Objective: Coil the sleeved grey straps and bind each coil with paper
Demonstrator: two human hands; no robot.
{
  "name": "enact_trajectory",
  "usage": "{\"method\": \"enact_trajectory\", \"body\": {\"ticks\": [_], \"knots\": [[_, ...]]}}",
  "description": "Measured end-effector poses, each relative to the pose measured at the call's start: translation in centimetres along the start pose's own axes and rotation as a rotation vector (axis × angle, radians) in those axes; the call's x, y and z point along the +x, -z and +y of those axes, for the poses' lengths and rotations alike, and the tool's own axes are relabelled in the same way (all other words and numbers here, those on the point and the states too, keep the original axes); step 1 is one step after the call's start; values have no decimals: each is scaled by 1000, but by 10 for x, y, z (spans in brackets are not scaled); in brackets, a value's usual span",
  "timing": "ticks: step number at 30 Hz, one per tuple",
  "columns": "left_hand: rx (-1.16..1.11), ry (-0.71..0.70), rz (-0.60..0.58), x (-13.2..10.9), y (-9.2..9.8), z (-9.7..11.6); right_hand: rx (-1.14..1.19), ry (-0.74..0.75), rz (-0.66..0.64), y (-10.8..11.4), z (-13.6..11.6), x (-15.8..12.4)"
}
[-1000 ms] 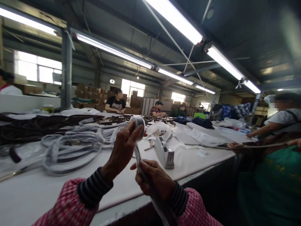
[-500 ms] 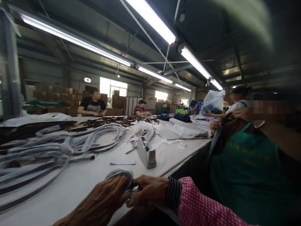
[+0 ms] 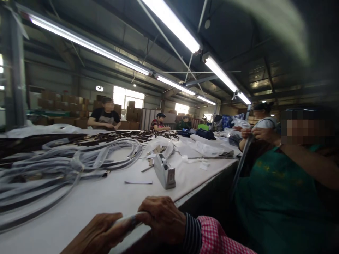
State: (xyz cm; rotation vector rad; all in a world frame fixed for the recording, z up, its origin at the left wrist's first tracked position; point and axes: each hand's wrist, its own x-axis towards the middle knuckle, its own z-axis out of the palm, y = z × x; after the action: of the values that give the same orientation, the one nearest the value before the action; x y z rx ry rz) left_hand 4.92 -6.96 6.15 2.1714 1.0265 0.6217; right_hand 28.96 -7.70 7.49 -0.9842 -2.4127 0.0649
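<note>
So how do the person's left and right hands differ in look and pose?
The left hand shows no sleeve, while the right hand comes out of a striped cuff and a checked sleeve. The left hand sits lower in the picture; the right hand is higher, with its knuckles up. The left hand reaches rightward, the right hand leftward. Both are bare and at the same pale piece, much of which they hide.

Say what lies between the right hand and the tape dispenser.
The head view shows only bare white tabletop between the right hand and the tape dispenser.
</note>
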Motion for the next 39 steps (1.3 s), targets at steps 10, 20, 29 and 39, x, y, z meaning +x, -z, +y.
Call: {"method": "enact_trajectory", "body": {"ticks": [10, 20, 29, 39], "knots": [[-438, 45, -48, 2, 26, 14, 498, -14, -103, -7, 11, 41], [-1066, 130, 232, 38, 30, -33, 565, -16, -51, -37, 6, 81], [-820, 85, 233, 35, 42, -51, 420, -78, 11, -67, 6, 86], [-454, -126, 107, 14, 72, -29, -118, 105, 47, -40, -13, 87]]}}
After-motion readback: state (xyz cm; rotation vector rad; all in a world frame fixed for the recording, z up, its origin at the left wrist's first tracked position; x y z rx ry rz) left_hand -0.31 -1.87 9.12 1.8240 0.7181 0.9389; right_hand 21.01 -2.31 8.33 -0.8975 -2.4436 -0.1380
